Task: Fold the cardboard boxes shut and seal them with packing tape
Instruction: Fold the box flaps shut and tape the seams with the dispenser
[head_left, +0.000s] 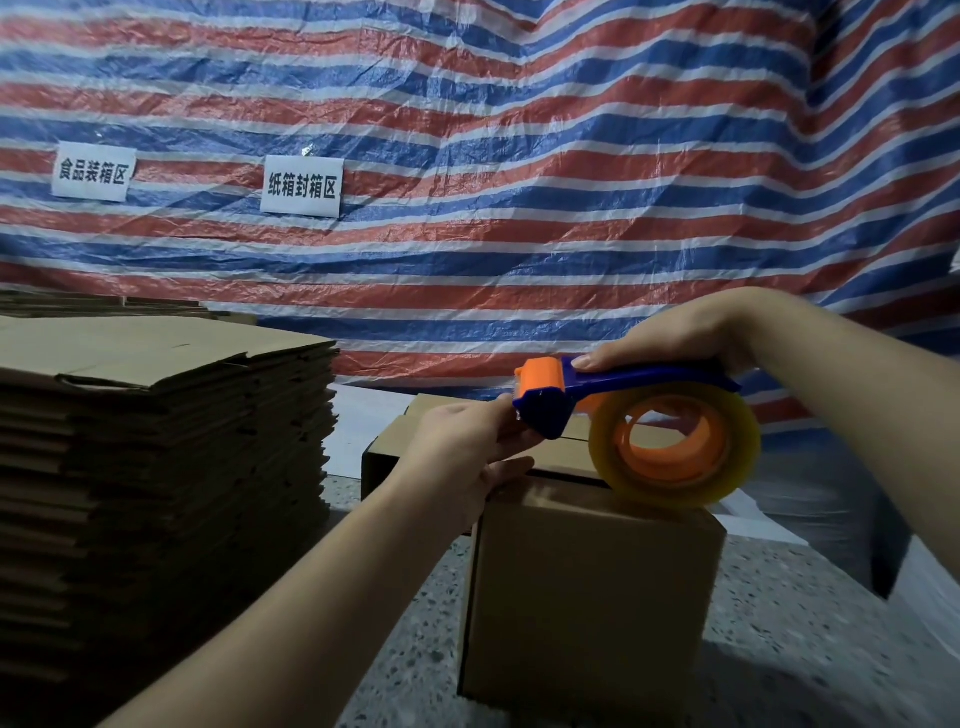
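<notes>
A brown cardboard box (592, 597) stands on the speckled floor in front of me with its top flaps folded down. My right hand (670, 332) grips the blue handle of a tape dispenser (613, 395) with an orange roller; its clear tape roll (675, 447) hangs just above the box top. My left hand (467, 441) rests at the box's top left edge, its fingers pinching the tape end at the dispenser's blue front. A second box (384, 452) sits right behind the first.
A tall stack of flattened cardboard boxes (156, 467) fills the left side. A red, white and blue striped tarp (519, 182) with two paper signs hangs behind. White sheeting (924, 582) lies at the right.
</notes>
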